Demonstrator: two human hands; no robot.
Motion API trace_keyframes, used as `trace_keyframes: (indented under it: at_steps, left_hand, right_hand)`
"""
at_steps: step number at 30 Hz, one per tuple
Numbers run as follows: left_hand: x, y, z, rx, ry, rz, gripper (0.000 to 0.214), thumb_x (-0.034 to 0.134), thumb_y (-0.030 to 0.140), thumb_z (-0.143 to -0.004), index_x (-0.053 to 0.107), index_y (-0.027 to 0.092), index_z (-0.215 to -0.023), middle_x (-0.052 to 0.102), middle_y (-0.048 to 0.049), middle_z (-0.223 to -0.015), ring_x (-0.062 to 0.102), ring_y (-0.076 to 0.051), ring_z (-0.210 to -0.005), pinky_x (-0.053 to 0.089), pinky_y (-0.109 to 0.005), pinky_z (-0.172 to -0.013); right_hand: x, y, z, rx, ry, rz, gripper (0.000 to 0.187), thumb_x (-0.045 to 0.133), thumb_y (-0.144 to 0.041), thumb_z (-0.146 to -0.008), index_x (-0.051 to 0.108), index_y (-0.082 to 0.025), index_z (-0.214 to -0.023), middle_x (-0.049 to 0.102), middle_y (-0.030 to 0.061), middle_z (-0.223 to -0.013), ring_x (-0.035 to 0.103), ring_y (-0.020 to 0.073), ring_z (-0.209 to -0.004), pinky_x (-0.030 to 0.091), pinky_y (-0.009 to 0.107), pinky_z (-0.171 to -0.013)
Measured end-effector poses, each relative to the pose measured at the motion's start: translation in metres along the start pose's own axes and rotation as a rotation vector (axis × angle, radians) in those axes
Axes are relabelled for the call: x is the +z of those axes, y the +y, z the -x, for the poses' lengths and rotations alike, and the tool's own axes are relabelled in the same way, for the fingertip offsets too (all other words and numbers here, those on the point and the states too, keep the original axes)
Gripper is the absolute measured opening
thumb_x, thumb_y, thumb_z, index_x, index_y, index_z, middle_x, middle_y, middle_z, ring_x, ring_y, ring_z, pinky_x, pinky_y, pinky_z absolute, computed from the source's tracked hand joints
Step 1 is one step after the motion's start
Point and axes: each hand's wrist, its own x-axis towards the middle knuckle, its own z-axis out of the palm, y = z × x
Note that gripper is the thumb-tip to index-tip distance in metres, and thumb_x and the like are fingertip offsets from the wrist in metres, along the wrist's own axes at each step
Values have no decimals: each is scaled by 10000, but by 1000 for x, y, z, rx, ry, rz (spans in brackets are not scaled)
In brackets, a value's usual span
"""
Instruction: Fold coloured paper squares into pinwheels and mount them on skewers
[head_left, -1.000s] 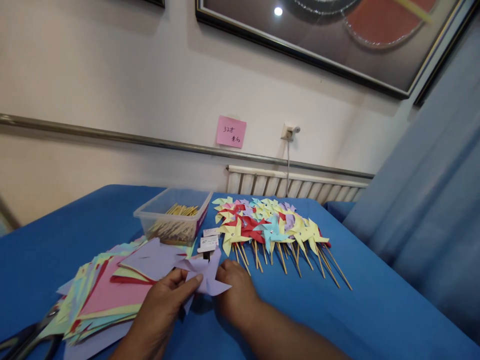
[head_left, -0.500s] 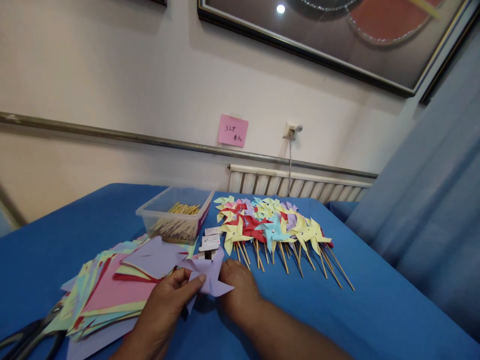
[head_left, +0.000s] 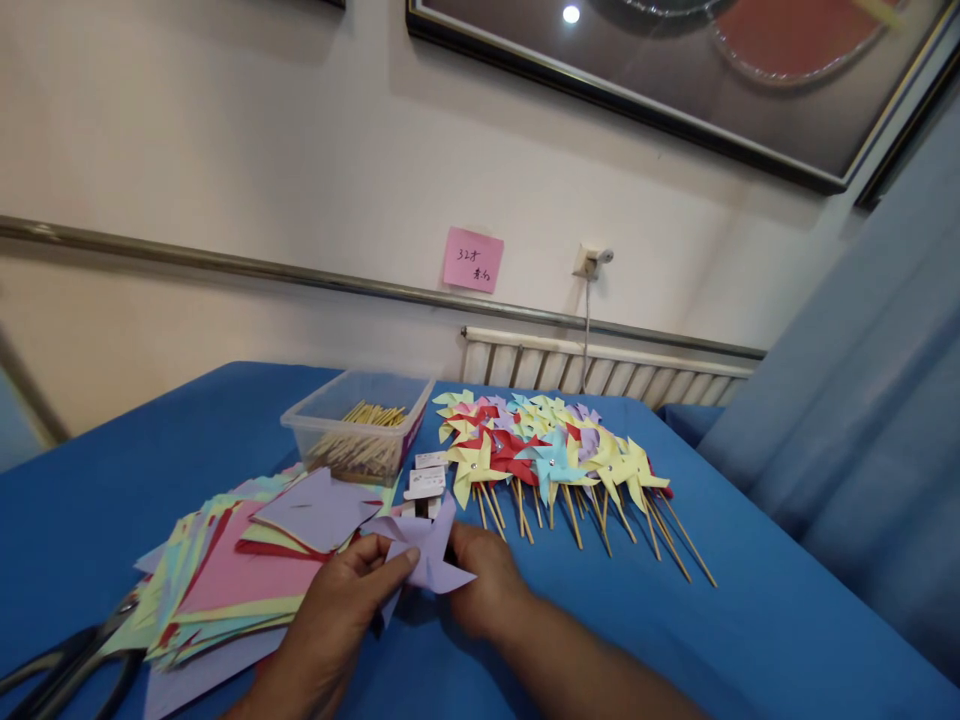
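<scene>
- Blue cloth covers the bench (head_left: 750,620), which stands against a pale wall with a metal rail and a pink note (head_left: 472,259) stuck to it.
- At the near middle of the bench, a lilac paper pinwheel (head_left: 426,545) with folded points is held just above the cloth, between both hands.
- The left hand (head_left: 341,610) pinches the pinwheel's left side between thumb and fingertips.
- The right hand (head_left: 487,585) grips its right side, fingers curled behind the paper.
- Just left of the hands, toward the near left corner, lies a loose stack of coloured paper squares (head_left: 232,585) with a lilac sheet on top.
- Black scissors (head_left: 67,665) lie at the near left edge, partly under that stack.
- Behind the pinwheel sit small white cards (head_left: 424,482), and beyond them a clear plastic tub (head_left: 360,425) holding wooden sticks.
- Right of the tub, toward the far edge, finished pinwheels on sticks (head_left: 547,455) in yellow, red, blue and lilac lie in overlapping rows.
</scene>
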Motion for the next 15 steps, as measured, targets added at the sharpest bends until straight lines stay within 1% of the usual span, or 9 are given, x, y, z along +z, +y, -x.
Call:
trace_keyframes:
  at_steps: [4, 7, 9, 13, 15]
  left_hand:
    - [0, 1, 0, -4, -5, 12, 243, 777, 339, -512, 610, 176, -579, 620, -1, -526, 586, -182, -511, 444, -274, -508]
    - [1, 2, 2, 0, -7, 19, 238, 786, 319, -497, 626, 173, -597, 629, -7, -538, 588, -187, -522, 451, -278, -514]
    - [1, 3, 2, -4, -10, 20, 239, 788, 315, -494, 632, 174, -608, 637, -10, -550, 598, -195, -537, 455, -280, -520]
    - [1, 2, 2, -15, -18, 19, 243, 788, 317, -499, 628, 176, -616, 648, -12, -573, 608, -197, -555, 461, -280, -537]
    - [0, 1, 2, -11, -20, 20, 249, 784, 332, -509, 626, 176, -622, 649, -15, -580, 611, -200, -566, 464, -280, -542]
  right_hand:
    - [0, 2, -1, -17, 21, 125, 189, 554, -331, -822, 683, -239, -925, 702, 40, -877, 642, 184, -767, 414, 241, -597]
    - [-1, 2, -1, -15, 17, 174, 171, 559, -305, -814, 687, -220, -888, 694, 52, -864, 635, 184, -762, 422, 246, -619]
    - [-2, 3, -1, -19, 12, 165, 158, 565, -291, -810, 686, -223, -887, 699, 49, -863, 638, 185, -760, 426, 246, -623]
    - [-1, 6, 0, -16, 5, 62, 199, 546, -294, -841, 662, -250, -996, 710, 27, -932, 652, 183, -800, 439, 234, -632]
    - [-1, 8, 0, -5, -3, 48, 200, 541, -289, -849, 660, -240, -1002, 715, 27, -933, 654, 184, -805, 447, 233, -644]
